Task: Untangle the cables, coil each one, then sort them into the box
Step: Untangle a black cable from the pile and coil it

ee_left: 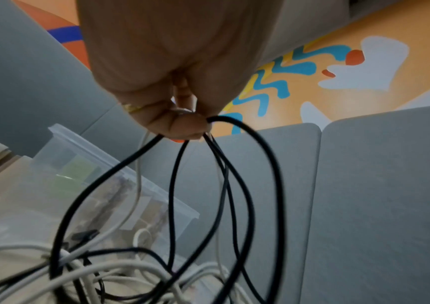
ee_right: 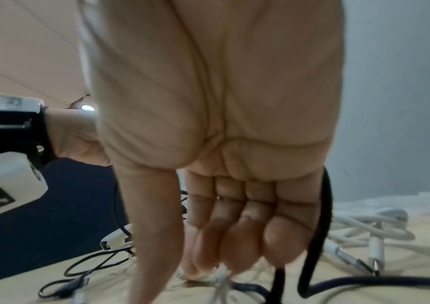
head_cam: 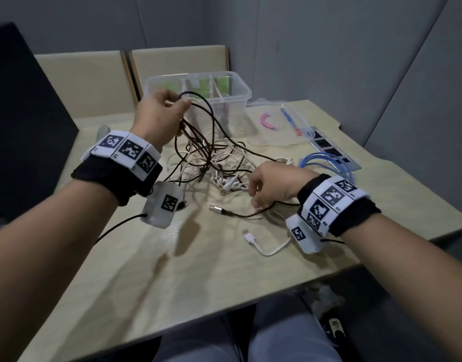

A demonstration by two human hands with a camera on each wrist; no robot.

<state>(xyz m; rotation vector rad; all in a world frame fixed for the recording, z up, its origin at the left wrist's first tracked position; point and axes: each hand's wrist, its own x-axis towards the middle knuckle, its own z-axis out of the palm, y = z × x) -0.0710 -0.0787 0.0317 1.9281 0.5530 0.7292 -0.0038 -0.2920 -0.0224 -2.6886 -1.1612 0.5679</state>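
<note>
A tangle of dark and white cables point(head_cam: 214, 163) lies mid-table in front of the clear divided box point(head_cam: 240, 82). My left hand point(head_cam: 182, 103) is raised near the box's front and grips several loops of a dark cable point(head_cam: 211, 121), which hang down into the tangle. In the left wrist view that hand point(ee_left: 182, 123) pinches the black loops point(ee_left: 273, 164) above the white cables point(ee_left: 130, 273) and the box point(ee_left: 120, 164). My right hand point(head_cam: 253, 194) reaches down onto the tangle's right side. Its curled fingertips point(ee_right: 208, 263) touch white cable; a pinch is unclear. A black cable point(ee_right: 322, 216) runs past the little finger.
The box's clear lid point(head_cam: 284, 131) lies right of the box with a pink item point(head_cam: 267, 121) on it. A blue cable point(head_cam: 326, 160) sits beyond my right hand. A loose white USB cable point(head_cam: 266, 246) and a dark USB plug point(head_cam: 215, 208) lie nearer me. Two chairs point(head_cam: 81, 79) stand behind.
</note>
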